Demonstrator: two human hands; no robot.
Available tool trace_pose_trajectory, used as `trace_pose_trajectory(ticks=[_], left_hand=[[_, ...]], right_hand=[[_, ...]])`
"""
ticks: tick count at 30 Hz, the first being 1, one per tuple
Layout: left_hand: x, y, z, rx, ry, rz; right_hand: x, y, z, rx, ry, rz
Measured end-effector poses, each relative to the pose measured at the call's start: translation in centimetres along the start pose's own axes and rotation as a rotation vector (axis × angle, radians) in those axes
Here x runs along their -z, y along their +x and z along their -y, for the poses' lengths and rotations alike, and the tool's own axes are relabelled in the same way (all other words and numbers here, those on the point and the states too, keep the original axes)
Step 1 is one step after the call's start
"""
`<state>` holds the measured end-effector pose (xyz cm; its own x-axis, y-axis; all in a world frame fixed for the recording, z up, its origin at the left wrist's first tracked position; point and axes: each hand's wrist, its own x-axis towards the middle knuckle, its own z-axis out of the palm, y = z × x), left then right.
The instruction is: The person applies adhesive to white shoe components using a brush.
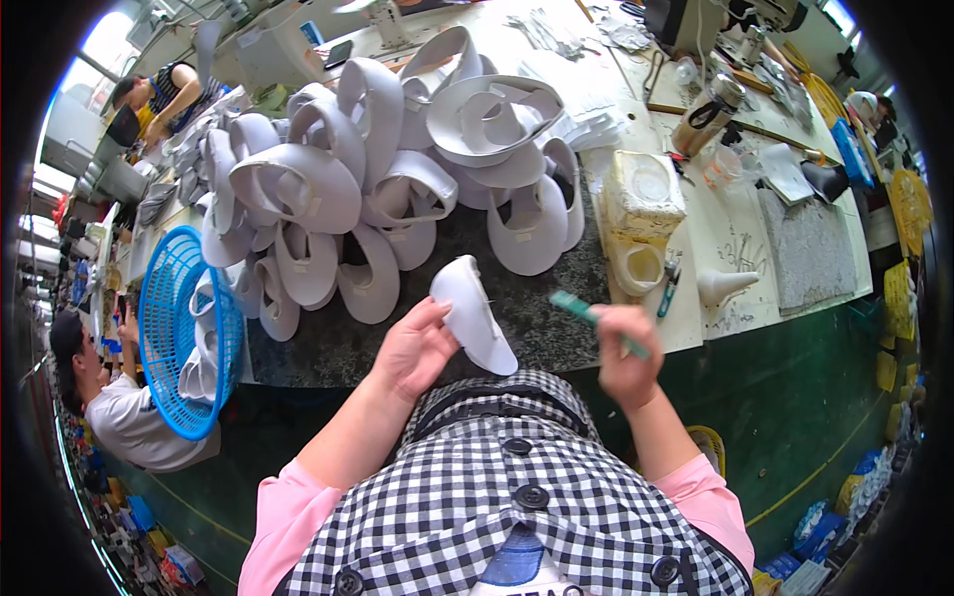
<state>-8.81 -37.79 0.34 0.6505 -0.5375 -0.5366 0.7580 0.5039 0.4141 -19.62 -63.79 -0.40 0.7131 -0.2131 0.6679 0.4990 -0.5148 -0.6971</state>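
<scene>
My left hand (413,348) is closed on the edge of a white shoe upper (473,316), which it holds tilted above the near edge of the dark work surface. To its right, my right hand (628,360) grips a slim green tool (574,306). The tool's tip points left toward the upper and stays apart from it; its exact kind cannot be made out. Beyond both hands lies a big heap of white shoe uppers (298,189), stacked and overlapping on the dark mat (517,298).
A blue plastic basket (159,338) with white pieces stands at the left. On the right are a crusted pale container (646,194), a teal cutter (669,290), a white funnel-shaped piece (727,286), a steel flask (708,117) and a grey slab (815,248). People work at the left.
</scene>
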Motion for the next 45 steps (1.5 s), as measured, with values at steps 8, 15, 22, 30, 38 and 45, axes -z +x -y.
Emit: trace_pose_trajectory(ticks=[8,15,22,30,38,45], left_hand=[[0.5,-1.5,-0.7,-0.068,0.326,-0.03],[0.3,-2.4,-0.6,-0.051,0.291,-0.04],[4.0,-2.2,0.2,-0.009,0.155,-0.176],[1.5,-2.8,1.1,-0.092,0.221,-0.033],[0.3,-2.9,1.0,-0.021,0.275,0.078],[2.1,-2.5,-0.1,-0.015,0.131,0.076]], right_hand=[[7.3,-0.6,-6.1,-0.474,-0.472,-0.27],[5.9,0.6,-8.3,-0.488,-0.492,-0.311],[4.5,0.0,-8.5,-0.49,-0.492,-0.333],[3.1,1.0,-5.5,-0.757,0.173,-0.328],[-10.3,5.2,1.8,-0.462,0.414,0.147],[-9.1,3.1,2.7,-0.364,0.24,0.595]])
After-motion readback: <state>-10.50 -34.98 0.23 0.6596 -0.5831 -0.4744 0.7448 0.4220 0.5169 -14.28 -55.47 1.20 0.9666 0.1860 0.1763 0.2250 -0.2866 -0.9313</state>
